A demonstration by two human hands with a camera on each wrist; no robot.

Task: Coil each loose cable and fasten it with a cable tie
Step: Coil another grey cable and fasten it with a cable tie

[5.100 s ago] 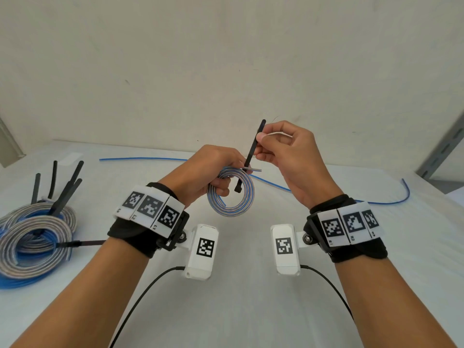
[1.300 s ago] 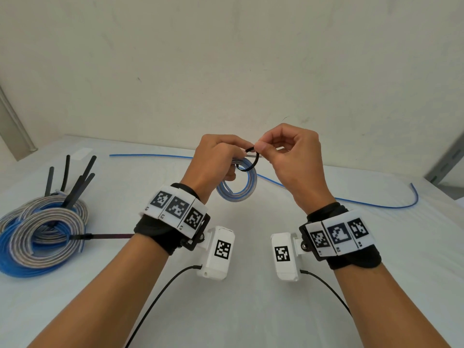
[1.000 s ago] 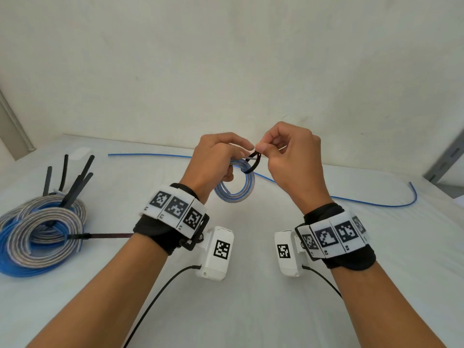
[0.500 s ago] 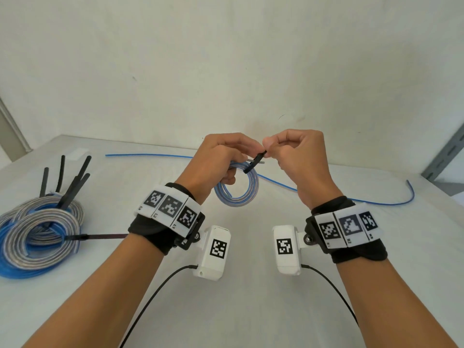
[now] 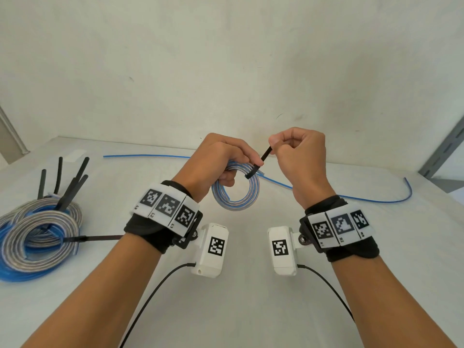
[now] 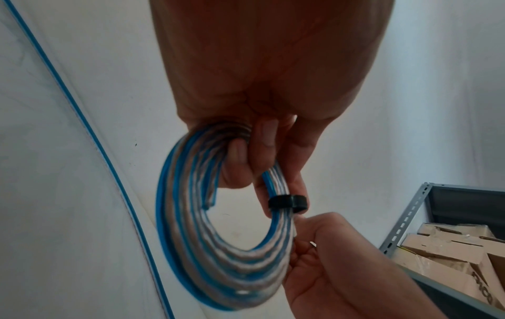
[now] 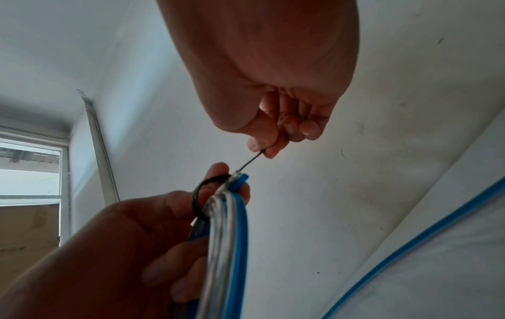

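My left hand grips a small coil of blue-and-silver flat cable by its upper part, held upright above the table. A black cable tie loops round the coil's strands next to my left fingers; the loop still stands off the strands on one side. My right hand pinches the tie's free tail between thumb and forefinger, drawn up and to the right of the coil. A loose blue cable lies along the far side of the table.
At the left of the white table lies a pile of tied coils with black tie tails sticking up. A grey metal shelf post stands at the right, with cardboard boxes on the shelf.
My right hand has pulled the tie's tail up and to the right, away from my left hand. The tie's loop has drawn in closer round the coil. The coil stays in my left hand.
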